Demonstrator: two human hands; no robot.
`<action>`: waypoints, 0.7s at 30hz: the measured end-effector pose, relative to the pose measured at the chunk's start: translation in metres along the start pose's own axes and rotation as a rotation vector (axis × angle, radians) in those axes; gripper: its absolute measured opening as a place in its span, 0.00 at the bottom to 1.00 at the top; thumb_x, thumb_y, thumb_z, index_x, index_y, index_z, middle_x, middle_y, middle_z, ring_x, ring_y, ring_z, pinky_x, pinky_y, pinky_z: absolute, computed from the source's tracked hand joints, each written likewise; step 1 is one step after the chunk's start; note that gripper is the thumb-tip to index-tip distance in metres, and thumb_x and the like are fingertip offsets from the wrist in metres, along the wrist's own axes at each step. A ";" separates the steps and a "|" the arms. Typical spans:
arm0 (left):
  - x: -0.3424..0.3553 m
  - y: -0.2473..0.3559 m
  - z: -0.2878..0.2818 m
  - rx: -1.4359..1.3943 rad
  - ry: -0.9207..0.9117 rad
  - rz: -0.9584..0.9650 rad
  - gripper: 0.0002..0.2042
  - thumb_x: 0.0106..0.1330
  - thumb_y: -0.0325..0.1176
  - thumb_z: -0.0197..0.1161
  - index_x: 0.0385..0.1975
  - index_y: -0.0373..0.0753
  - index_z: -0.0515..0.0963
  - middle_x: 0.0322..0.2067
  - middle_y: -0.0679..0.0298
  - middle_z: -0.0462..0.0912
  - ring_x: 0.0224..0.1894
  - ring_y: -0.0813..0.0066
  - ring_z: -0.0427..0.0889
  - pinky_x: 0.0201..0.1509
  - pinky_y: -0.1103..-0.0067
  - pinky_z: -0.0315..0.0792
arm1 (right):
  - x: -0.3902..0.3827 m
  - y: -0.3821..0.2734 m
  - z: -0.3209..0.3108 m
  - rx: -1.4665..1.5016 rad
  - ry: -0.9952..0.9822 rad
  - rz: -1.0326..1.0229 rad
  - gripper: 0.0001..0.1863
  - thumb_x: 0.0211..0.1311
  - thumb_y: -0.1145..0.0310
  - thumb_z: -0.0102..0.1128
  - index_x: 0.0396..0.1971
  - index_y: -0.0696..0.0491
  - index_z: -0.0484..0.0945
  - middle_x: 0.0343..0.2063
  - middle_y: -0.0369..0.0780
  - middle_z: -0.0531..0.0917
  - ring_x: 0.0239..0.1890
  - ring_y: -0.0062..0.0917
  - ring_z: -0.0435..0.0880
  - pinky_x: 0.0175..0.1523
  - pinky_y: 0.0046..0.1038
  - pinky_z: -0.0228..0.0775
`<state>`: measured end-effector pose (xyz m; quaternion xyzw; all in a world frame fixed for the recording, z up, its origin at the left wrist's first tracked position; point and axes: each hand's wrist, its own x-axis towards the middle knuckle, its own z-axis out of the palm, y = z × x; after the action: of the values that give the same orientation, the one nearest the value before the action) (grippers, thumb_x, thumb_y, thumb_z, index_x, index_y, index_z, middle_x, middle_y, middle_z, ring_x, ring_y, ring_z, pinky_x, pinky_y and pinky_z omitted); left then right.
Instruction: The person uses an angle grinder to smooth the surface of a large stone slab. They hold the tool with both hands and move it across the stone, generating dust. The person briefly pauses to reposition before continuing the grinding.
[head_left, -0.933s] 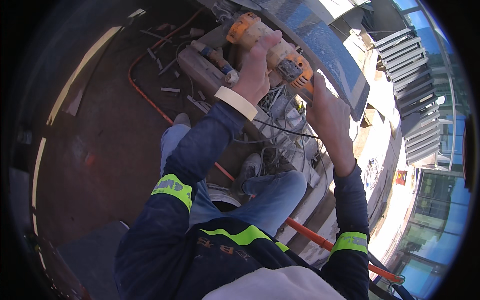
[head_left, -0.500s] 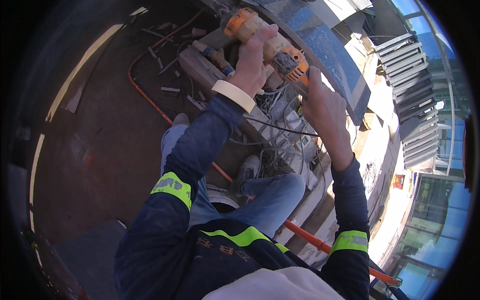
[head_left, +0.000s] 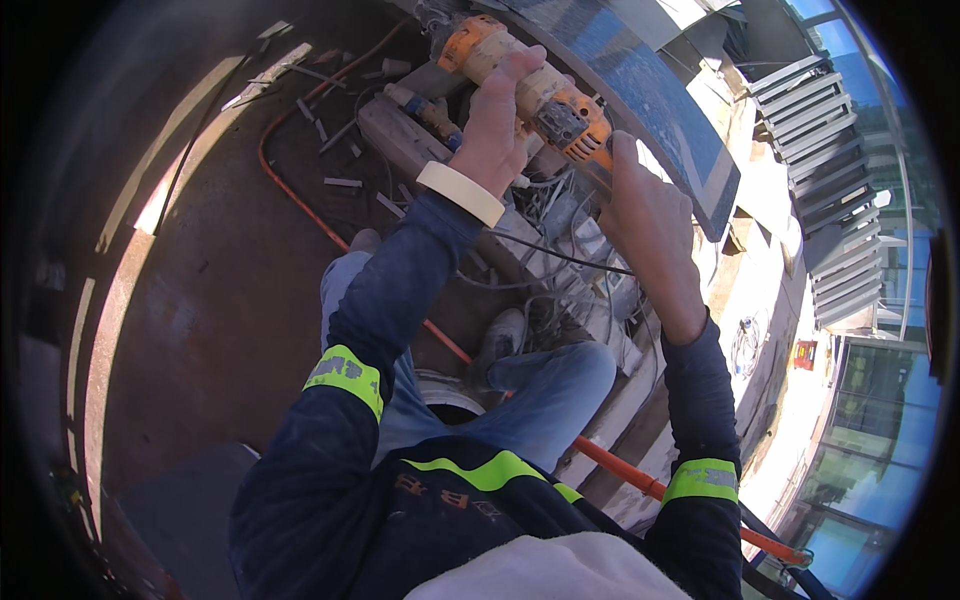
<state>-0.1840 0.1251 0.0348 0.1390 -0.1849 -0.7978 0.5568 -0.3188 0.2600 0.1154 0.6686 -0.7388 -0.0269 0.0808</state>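
A dusty orange-and-tan power tool (head_left: 564, 115) lies diagonally in both my hands at the top centre, its head beside the edge of a dark blue-grey slab (head_left: 680, 120). My left hand (head_left: 494, 125) wraps round the tool's body, with a cream tape roll (head_left: 460, 192) worn round that wrist. My right hand (head_left: 645, 225) grips the rear handle, partly hiding it. Just below the tool, a second dusty tool (head_left: 424, 113) rests on a block (head_left: 380, 128). A tangle of cables (head_left: 580, 230) and offcuts sits under my hands.
An orange hose (head_left: 622, 469) runs past my bent legs, with a bucket (head_left: 445, 388) between them. Grey metal slats (head_left: 812, 130) and glass panels (head_left: 870, 430) are on the right. Scattered scraps lie on the brown floor (head_left: 190, 330) to the left.
Both hands and the tool have shifted slightly up and to the left, along the slab's edge. Brighter strips of sunlight show on the floor at the left.
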 end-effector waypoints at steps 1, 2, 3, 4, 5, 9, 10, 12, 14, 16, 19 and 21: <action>-0.007 -0.003 0.004 0.005 -0.003 -0.008 0.28 0.69 0.43 0.75 0.62 0.38 0.70 0.47 0.56 0.86 0.56 0.58 0.91 0.61 0.64 0.86 | -0.006 0.004 0.000 -0.002 0.004 0.008 0.28 0.65 0.71 0.70 0.63 0.50 0.69 0.34 0.51 0.91 0.35 0.54 0.92 0.38 0.53 0.80; -0.013 -0.007 0.006 0.020 -0.004 -0.006 0.27 0.70 0.43 0.74 0.60 0.38 0.71 0.47 0.57 0.86 0.56 0.60 0.91 0.61 0.65 0.86 | -0.013 0.008 0.003 -0.005 0.008 0.017 0.29 0.65 0.72 0.70 0.63 0.49 0.69 0.35 0.51 0.91 0.35 0.54 0.92 0.38 0.53 0.80; -0.017 -0.014 0.006 0.033 -0.004 -0.003 0.25 0.70 0.44 0.74 0.59 0.38 0.72 0.47 0.57 0.87 0.55 0.61 0.91 0.61 0.66 0.85 | -0.018 0.012 0.003 -0.008 0.012 0.024 0.29 0.64 0.72 0.70 0.64 0.49 0.70 0.35 0.51 0.91 0.34 0.53 0.92 0.38 0.53 0.80; -0.021 -0.019 0.007 0.046 -0.005 0.000 0.24 0.71 0.44 0.74 0.57 0.38 0.73 0.47 0.57 0.87 0.54 0.62 0.91 0.61 0.67 0.85 | -0.024 0.015 0.002 -0.008 0.002 0.032 0.29 0.64 0.72 0.70 0.64 0.49 0.70 0.36 0.51 0.91 0.34 0.53 0.92 0.38 0.53 0.80; -0.023 -0.024 0.007 0.032 0.006 -0.004 0.22 0.70 0.44 0.75 0.55 0.40 0.76 0.46 0.59 0.88 0.52 0.64 0.91 0.60 0.67 0.85 | -0.029 0.017 0.000 -0.007 -0.008 0.041 0.30 0.64 0.72 0.70 0.64 0.49 0.70 0.36 0.51 0.92 0.34 0.53 0.92 0.38 0.53 0.80; -0.034 -0.031 0.018 -0.018 0.020 -0.020 0.18 0.69 0.43 0.76 0.51 0.42 0.80 0.44 0.62 0.89 0.47 0.69 0.92 0.56 0.69 0.84 | -0.039 0.028 -0.001 -0.033 0.007 0.036 0.31 0.62 0.73 0.70 0.65 0.48 0.70 0.37 0.51 0.92 0.34 0.52 0.93 0.38 0.52 0.80; -0.037 -0.031 0.022 -0.029 0.019 -0.021 0.18 0.69 0.42 0.76 0.51 0.42 0.80 0.44 0.62 0.89 0.46 0.69 0.92 0.56 0.69 0.84 | -0.041 0.031 -0.001 -0.028 0.018 0.029 0.31 0.62 0.73 0.70 0.65 0.48 0.70 0.38 0.51 0.92 0.34 0.52 0.93 0.37 0.52 0.80; -0.037 -0.033 0.022 -0.038 0.007 -0.031 0.17 0.69 0.41 0.76 0.51 0.41 0.80 0.43 0.61 0.90 0.45 0.69 0.92 0.55 0.70 0.84 | -0.044 0.035 -0.001 -0.018 0.040 0.011 0.31 0.62 0.73 0.70 0.65 0.48 0.70 0.38 0.51 0.92 0.35 0.52 0.93 0.37 0.52 0.81; -0.039 -0.034 0.021 -0.024 -0.008 -0.031 0.19 0.71 0.42 0.75 0.53 0.40 0.78 0.45 0.60 0.89 0.48 0.67 0.92 0.58 0.70 0.84 | -0.045 0.035 0.000 -0.025 0.043 0.014 0.32 0.62 0.73 0.70 0.66 0.47 0.70 0.38 0.50 0.92 0.34 0.51 0.93 0.37 0.51 0.81; -0.043 -0.033 0.023 0.011 -0.026 -0.028 0.22 0.73 0.44 0.73 0.56 0.39 0.75 0.48 0.57 0.88 0.56 0.63 0.90 0.65 0.67 0.83 | -0.047 0.036 0.003 -0.019 0.051 0.013 0.32 0.62 0.74 0.70 0.66 0.47 0.70 0.39 0.50 0.92 0.34 0.51 0.93 0.37 0.51 0.81; -0.044 -0.038 0.021 0.028 -0.035 -0.019 0.24 0.73 0.44 0.74 0.59 0.38 0.74 0.51 0.56 0.87 0.59 0.62 0.90 0.66 0.66 0.83 | -0.051 0.041 0.005 -0.002 0.069 0.005 0.33 0.62 0.74 0.70 0.67 0.47 0.70 0.39 0.50 0.92 0.34 0.51 0.93 0.36 0.52 0.81; -0.045 -0.042 0.020 0.026 -0.046 -0.028 0.24 0.73 0.45 0.74 0.59 0.38 0.74 0.53 0.56 0.86 0.60 0.62 0.89 0.67 0.66 0.83 | -0.053 0.044 0.005 -0.003 0.075 0.002 0.33 0.63 0.74 0.70 0.67 0.47 0.70 0.39 0.50 0.92 0.34 0.51 0.92 0.36 0.52 0.81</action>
<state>-0.2123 0.1835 0.0350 0.1305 -0.2060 -0.8059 0.5394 -0.3577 0.3172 0.1130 0.6683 -0.7358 -0.0027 0.1095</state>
